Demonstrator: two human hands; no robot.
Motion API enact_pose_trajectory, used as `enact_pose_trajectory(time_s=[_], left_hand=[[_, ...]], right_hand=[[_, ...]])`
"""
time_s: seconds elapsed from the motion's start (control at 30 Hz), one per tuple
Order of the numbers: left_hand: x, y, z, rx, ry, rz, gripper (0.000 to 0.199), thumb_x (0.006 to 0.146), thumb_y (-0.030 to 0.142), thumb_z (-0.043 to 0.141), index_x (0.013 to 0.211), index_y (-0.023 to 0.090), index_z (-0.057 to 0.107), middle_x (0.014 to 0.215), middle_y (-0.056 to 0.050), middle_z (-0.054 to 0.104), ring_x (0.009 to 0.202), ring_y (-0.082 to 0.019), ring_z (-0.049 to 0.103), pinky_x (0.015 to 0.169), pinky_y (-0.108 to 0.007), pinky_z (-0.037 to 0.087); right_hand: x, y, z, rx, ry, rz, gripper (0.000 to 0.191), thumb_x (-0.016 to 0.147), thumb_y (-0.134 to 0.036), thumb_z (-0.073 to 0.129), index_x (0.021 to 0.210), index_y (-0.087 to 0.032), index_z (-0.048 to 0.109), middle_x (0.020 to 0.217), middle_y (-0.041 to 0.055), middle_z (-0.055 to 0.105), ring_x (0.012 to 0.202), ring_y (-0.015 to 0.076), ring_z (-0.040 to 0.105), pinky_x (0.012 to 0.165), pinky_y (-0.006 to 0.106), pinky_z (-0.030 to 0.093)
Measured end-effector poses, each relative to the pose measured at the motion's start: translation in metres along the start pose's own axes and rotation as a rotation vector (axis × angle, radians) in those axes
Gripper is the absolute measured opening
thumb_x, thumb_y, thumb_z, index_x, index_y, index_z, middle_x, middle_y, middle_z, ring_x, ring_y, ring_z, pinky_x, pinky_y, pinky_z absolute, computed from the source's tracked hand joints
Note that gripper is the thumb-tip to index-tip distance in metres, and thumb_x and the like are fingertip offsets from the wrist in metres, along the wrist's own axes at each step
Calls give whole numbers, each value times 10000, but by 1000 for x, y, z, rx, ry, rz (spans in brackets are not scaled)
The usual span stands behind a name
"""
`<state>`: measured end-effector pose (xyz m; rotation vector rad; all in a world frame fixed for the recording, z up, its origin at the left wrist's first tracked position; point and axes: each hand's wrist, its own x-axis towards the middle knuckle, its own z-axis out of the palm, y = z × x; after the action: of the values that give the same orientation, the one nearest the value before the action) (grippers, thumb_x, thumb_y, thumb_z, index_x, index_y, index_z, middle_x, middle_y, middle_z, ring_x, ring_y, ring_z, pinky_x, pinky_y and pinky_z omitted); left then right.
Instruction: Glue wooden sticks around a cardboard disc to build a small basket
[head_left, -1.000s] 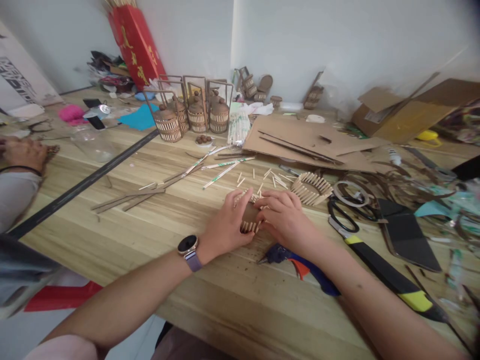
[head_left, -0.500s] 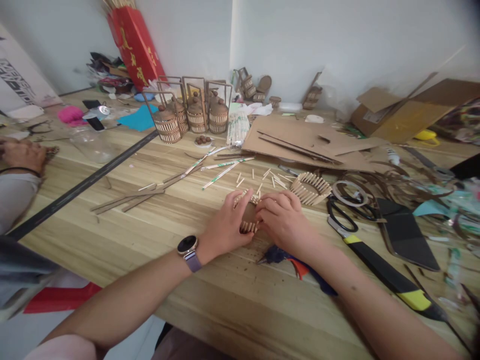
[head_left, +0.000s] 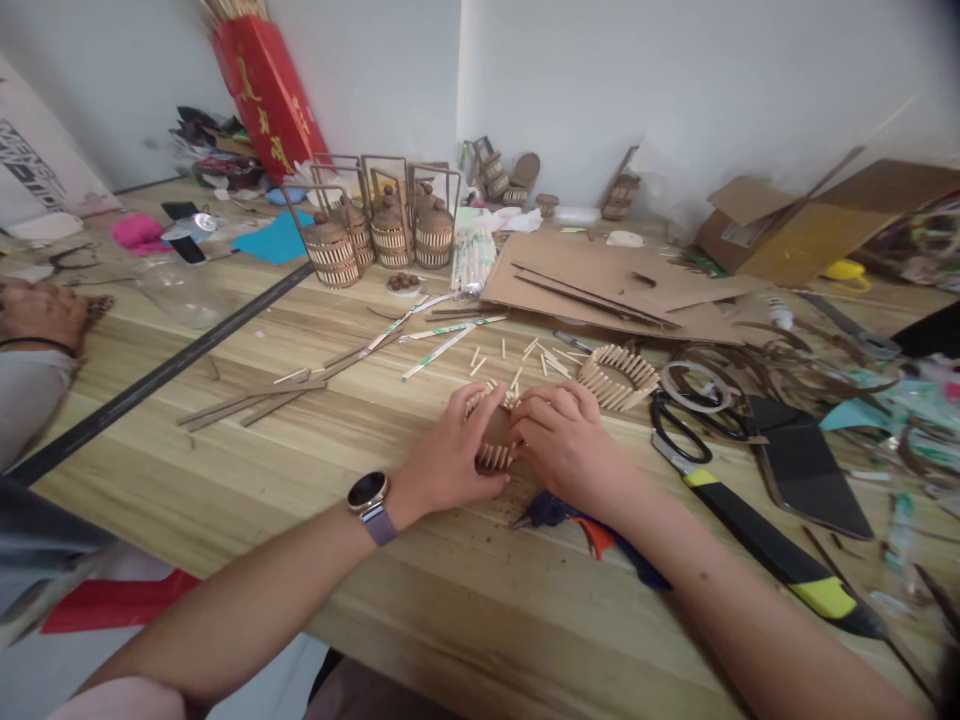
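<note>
Between my hands is a small ring of short wooden sticks (head_left: 495, 457) on the wooden table (head_left: 300, 450). My left hand (head_left: 459, 450) grips its left side, thumb at the near edge and fingers at the far edge. On the right side, the bent fingers of my right hand (head_left: 562, 430) close on the ring's edge and hide what is between the fingertips. A second stick ring (head_left: 618, 378) stands just beyond my right hand. Loose short sticks (head_left: 531, 348) lie behind the rings. A blue glue gun (head_left: 547, 508) is partly under my right forearm.
Scissors (head_left: 681, 428), a black-and-yellow tool (head_left: 765, 535) and a dark phone (head_left: 814, 470) lie at the right. Behind are small lidded baskets (head_left: 330, 255), cardboard (head_left: 585, 285) and a bowl of brown beads (head_left: 403, 283). Another person's hand (head_left: 41, 315) rests at the far left.
The view has shifted slightly, so the table items appear a little further left. Both hands keep almost the same hold on the ring.
</note>
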<state>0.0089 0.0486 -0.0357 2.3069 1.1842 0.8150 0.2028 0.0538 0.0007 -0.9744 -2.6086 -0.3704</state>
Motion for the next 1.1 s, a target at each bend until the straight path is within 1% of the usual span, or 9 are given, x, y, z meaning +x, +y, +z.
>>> enact_pose_trajectory(time_s=[0.17,0.43,0.67,0.73,0.83,0.9,0.97,1.03,1.1], left_hand=[[-1,0,-1,-12,-18,17,1097,642,340,814,1497,280,128,1464,-159,245,1379,-366,327,1070,-541,425],[1,2,0,19,15,-17,969,705,187,717,1488,254,151,1445,-147,282,1390,-320,327,1110,-509,394],[1,2,1,18,35,-21,946,707,178,697,1480,268,159,1437,-141,287,1394,-319,318,1119,-515,382],[1,2,0,16,31,-23,937,714,177,685,1482,266,156,1442,-140,285,1394,-316,316,1119,-511,383],[2,1,-2,12,35,-7,928,726,183,673,1485,272,147,1451,-136,290,1396,-317,302,1127,-527,363],[2,0,-3,9,40,9,937,721,171,669,1487,278,140,1454,-132,294,1400,-317,287,1138,-540,338],[3,-1,-5,1,39,12,950,709,146,661,1491,271,137,1449,-135,297,1401,-314,280,1147,-540,323],[3,-2,-7,-13,38,4,963,697,127,654,1495,260,132,1445,-145,293,1402,-313,278,1150,-534,318],[3,-3,-8,-31,40,1,974,693,117,651,1499,259,123,1446,-151,285,1406,-317,275,1153,-535,313]], right_hand=[[0,0,-1,-3,-18,4,69,857,-133,608,824,-180,646,974,72,670,1038,259,529,1006,469,311],[0,0,0,-16,-2,3,78,859,-135,601,832,-182,656,962,69,663,1036,254,538,1012,468,321],[2,0,-4,35,-12,-7,93,874,-173,601,814,-210,662,960,49,683,1041,249,542,1037,484,295],[2,0,-9,69,-10,-12,84,879,-188,597,857,-217,673,1000,52,694,1075,255,540,1058,494,269],[2,3,-20,127,-2,8,144,900,-228,585,1011,-219,675,1097,72,693,1134,270,529,1066,518,260],[1,7,-29,153,21,33,201,909,-253,586,1091,-210,659,1122,83,686,1140,275,531,1040,518,298],[-3,12,-37,176,49,52,190,917,-266,578,1077,-203,658,1101,89,684,1108,272,545,988,491,360],[-9,18,-45,202,35,73,140,927,-270,550,970,-199,663,1015,90,685,1014,258,578,899,438,428],[-20,22,-52,226,-60,117,168,930,-281,525,842,-202,644,866,73,670,854,232,607,766,371,472]])
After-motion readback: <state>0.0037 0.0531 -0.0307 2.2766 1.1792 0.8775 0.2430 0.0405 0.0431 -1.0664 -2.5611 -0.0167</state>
